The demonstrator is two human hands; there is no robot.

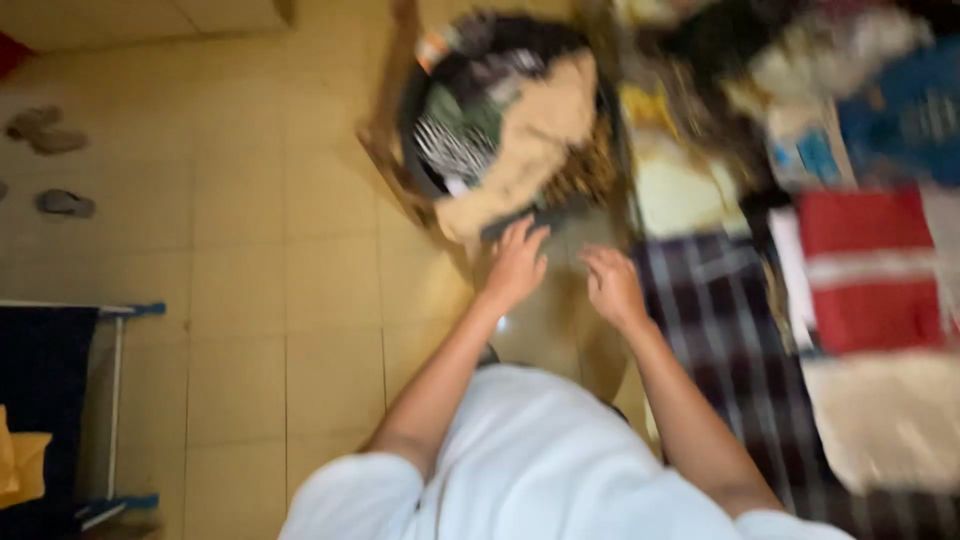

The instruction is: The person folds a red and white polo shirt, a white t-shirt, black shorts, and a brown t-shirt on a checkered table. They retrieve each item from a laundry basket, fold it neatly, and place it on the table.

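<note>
The picture is blurred by motion. My left hand (516, 264) reaches forward with fingers spread, just below a round dark basket (420, 100) heaped with clothes; a beige garment (530, 140) hangs over its near side, close to my fingertips. My right hand (610, 285) is held out beside it, fingers apart, empty, next to the edge of a dark plaid cloth (720, 310). Neither hand holds anything. The basket rests on a wooden stool or chair (385, 150).
More clothes lie spread at the right: a red and white striped piece (865, 270), a cream piece (890, 420), blue and yellow items at the top. A drying rack (110, 400) with dark fabric stands at lower left. Sandals (60, 200) lie on the tiled floor.
</note>
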